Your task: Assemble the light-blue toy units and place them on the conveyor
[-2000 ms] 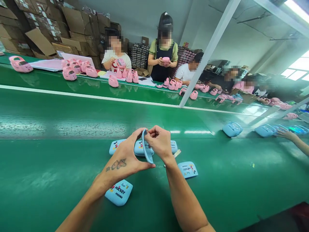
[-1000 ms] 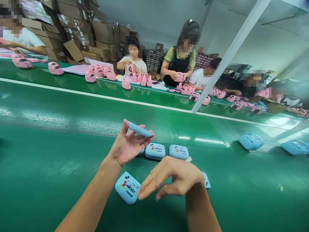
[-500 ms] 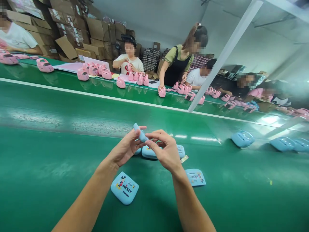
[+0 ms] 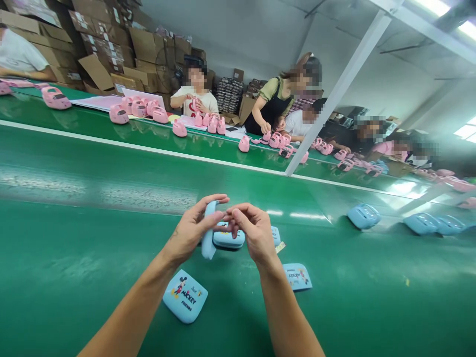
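Note:
My left hand (image 4: 189,230) grips a light-blue plastic cover (image 4: 208,243) turned nearly edge-on to me, above the green belt. Just to its right is my right hand (image 4: 255,230), its thumb and fingers pinched together close to my left thumb; whatever they hold, if anything, is too small to make out. Behind and below my fingers lies a blue printed case (image 4: 229,240), partly hidden. A blue cover with a cartoon mouse print (image 4: 185,296) rests flat to the left of my forearms. Another printed cover (image 4: 297,276) lies by my right forearm.
Blue plastic shells (image 4: 363,216) sit on the belt (image 4: 353,317) at the right. A white post (image 4: 336,94) rises from the white rail (image 4: 148,146). Across it, several people work among pink plastic shells (image 4: 139,107). Cardboard boxes (image 4: 107,44) are stacked behind them.
The cover in my left hand has turned upright and edge-on, and my right fingers have come off it. Across the belt, the standing person's hand has left one pink shell.

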Demonstrator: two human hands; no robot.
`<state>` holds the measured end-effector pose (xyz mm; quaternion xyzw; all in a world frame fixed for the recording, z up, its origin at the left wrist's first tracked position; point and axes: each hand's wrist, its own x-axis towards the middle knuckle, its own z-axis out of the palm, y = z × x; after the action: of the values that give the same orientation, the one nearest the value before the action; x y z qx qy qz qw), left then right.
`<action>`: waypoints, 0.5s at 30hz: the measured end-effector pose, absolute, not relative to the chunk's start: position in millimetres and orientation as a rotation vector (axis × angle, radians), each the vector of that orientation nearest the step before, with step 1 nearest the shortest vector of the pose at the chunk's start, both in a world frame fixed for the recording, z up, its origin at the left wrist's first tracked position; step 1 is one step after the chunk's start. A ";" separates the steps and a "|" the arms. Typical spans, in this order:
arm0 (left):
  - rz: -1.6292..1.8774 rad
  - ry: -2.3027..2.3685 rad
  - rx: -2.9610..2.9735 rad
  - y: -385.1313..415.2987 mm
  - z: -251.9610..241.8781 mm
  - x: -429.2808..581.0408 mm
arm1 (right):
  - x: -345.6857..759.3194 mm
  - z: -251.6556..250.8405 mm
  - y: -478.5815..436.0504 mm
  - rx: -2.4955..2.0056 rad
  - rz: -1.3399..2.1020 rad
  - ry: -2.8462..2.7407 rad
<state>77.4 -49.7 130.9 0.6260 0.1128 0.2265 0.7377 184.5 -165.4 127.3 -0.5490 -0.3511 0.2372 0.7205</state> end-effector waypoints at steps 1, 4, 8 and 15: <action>0.444 0.238 1.230 -50.2 131.2 77.8 | 184.2 128.4 -166.1 -1.249 0.444 -0.770; 0.294 0.227 0.966 -51.0 132.9 77.8 | 182.2 130.8 -167.2 -1.377 0.208 -0.783; 0.242 0.256 0.888 -52.8 134.4 77.3 | 182.5 127.3 -165.3 -1.529 -0.080 -0.908; 0.239 0.272 0.966 -62.0 127.5 83.0 | 188.3 116.2 -158.7 -1.638 -0.339 -1.094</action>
<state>83.0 -62.0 127.5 0.4620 0.1299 0.1142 0.8698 188.3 -158.7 116.2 -0.6895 -0.4603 -0.1425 0.5408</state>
